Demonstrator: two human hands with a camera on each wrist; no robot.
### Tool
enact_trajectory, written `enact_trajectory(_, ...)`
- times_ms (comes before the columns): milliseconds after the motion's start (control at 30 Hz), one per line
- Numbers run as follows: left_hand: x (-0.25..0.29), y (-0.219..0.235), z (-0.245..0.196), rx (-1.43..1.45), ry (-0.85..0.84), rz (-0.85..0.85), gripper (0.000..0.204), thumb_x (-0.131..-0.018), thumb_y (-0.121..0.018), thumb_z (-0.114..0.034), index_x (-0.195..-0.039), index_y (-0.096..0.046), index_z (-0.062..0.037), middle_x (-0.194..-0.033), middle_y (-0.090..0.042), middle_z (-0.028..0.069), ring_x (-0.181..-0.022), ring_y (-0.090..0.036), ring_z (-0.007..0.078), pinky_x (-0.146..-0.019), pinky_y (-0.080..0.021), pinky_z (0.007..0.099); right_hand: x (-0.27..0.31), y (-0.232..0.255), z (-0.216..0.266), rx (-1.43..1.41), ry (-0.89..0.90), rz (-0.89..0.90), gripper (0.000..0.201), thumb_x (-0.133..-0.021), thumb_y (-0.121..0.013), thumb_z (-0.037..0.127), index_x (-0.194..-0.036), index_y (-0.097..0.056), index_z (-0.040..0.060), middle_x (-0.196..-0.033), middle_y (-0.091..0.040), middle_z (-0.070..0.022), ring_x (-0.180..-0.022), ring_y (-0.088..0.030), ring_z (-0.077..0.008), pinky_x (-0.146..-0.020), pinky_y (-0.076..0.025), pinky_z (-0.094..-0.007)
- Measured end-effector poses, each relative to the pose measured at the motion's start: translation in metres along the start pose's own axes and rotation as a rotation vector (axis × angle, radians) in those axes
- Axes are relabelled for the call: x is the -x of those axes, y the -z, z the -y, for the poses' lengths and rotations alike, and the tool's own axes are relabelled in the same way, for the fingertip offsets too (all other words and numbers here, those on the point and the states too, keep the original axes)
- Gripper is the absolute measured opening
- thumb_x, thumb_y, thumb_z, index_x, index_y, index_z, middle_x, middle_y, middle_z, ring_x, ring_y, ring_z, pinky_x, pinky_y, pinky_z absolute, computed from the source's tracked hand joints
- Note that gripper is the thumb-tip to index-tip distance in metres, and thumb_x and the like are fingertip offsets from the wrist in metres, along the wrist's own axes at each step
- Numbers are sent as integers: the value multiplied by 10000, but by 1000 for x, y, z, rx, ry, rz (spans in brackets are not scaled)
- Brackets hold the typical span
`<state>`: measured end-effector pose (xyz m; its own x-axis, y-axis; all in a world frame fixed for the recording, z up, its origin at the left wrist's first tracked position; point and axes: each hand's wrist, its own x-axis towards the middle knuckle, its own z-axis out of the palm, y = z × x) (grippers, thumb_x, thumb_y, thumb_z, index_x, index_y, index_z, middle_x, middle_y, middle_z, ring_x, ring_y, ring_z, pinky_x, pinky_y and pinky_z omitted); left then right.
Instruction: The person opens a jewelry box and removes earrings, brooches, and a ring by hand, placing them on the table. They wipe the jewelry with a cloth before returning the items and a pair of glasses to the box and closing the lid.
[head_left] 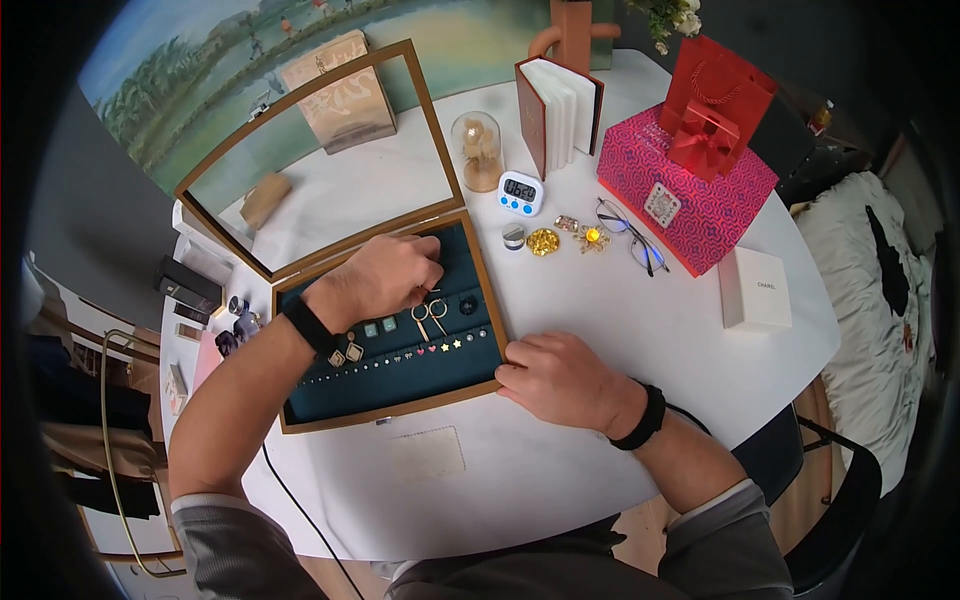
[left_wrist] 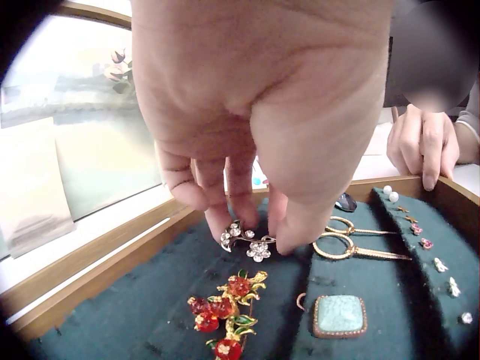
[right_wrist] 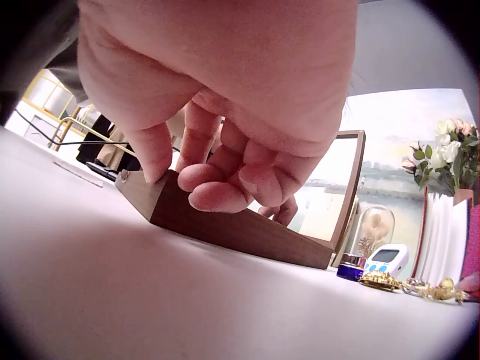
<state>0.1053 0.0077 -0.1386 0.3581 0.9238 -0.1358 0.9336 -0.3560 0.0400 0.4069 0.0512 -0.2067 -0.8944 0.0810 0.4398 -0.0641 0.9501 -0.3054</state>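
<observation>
An open wooden jewellery box [head_left: 390, 408] with a dark green lining lies on the white table, its glass lid raised. Over the upper part of the lining, my left hand [head_left: 375, 280] pinches a silver brooch with clear stones [left_wrist: 257, 250] between thumb and fingers. Close below it in the left wrist view lies a red and gold brooch [left_wrist: 221, 306], with a turquoise square piece [left_wrist: 340, 313] beside it. Gold ring-shaped pieces [head_left: 428, 318] and rows of small earrings fill the lower part. My right hand [head_left: 560, 380] holds the box's right front corner, fingers bent over the edge.
Right of the box are a white timer [head_left: 521, 193], a glass dome [head_left: 477, 150], a gold brooch [head_left: 543, 241], glasses [head_left: 632, 236] and a standing book [head_left: 560, 115]. Farther right stand a pink patterned box [head_left: 690, 190], a red bag [head_left: 715, 90] and a white box [head_left: 755, 289]. Bottles stand at the left.
</observation>
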Motion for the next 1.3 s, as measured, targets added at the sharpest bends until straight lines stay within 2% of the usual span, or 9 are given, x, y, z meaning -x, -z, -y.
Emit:
enact_trajectory(167,6,0,19,-22,-26,-26,151,-744,-835,-68,-785,-690,-72,-950,-661,93,-936,-696,332,-822,-588,460,-1,2,0,-5,-1,9,158,-862,-802,163,-796,-674,97,-830,-635,-60,-834,-704,-245,-774,-578,-390)
enact_trajectory(233,14,6,35,-182,-2,-78,129,-737,-811,-64,-793,-695,-70,-930,-661,104,-943,-687,346,-831,-582,468,-1,3,0,-15,-4,16,144,-862,-800,155,-808,-680,96,-829,-640,-61,-837,-706,-245,-779,-579,-391)
enact_trajectory(367,31,36,44,-119,47,-150,139,-727,-795,-57,-816,-689,-70,-887,-679,126,-942,-674,352,-835,-572,463,-1,2,0,-1,1,6,137,-864,-795,153,-813,-682,95,-825,-639,-61,-835,-706,-247,-775,-580,-391)
enact_trajectory(633,1,49,2,13,1,-329,105,-854,-789,-67,-923,-722,-27,-936,-722,137,-940,-700,370,-837,-581,473,1,0,0,-5,6,-23,205,-813,-837,163,-787,-648,87,-824,-593,-58,-804,-673,-245,-751,-565,-392)
enact_trajectory(733,-23,45,-14,51,-41,-302,109,-882,-790,-77,-939,-722,-14,-939,-720,144,-923,-701,385,-827,-578,478,2,-1,-1,5,22,-4,109,-876,-744,144,-817,-668,91,-825,-632,-61,-825,-698,-253,-758,-561,-402)
enact_trajectory(833,-47,41,-25,117,-72,-307,114,-888,-793,-78,-957,-732,-11,-954,-729,150,-935,-703,386,-827,-578,480,3,-1,0,18,19,14,80,-876,-723,131,-835,-670,88,-831,-633,-64,-824,-696,-255,-763,-555,-408)
enact_trajectory(967,-74,36,-38,171,-149,-313,115,-887,-799,-71,-966,-745,-8,-967,-741,158,-939,-711,383,-832,-579,477,5,-3,-1,45,23,9,65,-881,-705,126,-845,-671,84,-828,-644,-67,-831,-701,-251,-762,-553,-408)
enact_trajectory(1033,-86,33,-47,227,-160,-287,115,-879,-803,-61,-967,-753,-6,-971,-750,163,-938,-719,381,-840,-582,470,6,-5,-1,87,45,-43,99,-840,-730,138,-797,-652,94,-790,-607,-41,-780,-678,-219,-745,-556,-377)
enact_trajectory(1300,-129,12,-75,240,-281,-238,100,-860,-808,-69,-940,-751,-47,-920,-723,142,-923,-719,360,-837,-582,465,8,-6,0,96,38,-41,69,-847,-715,133,-826,-667,88,-771,-631,-39,-793,-690,-220,-748,-557,-378)
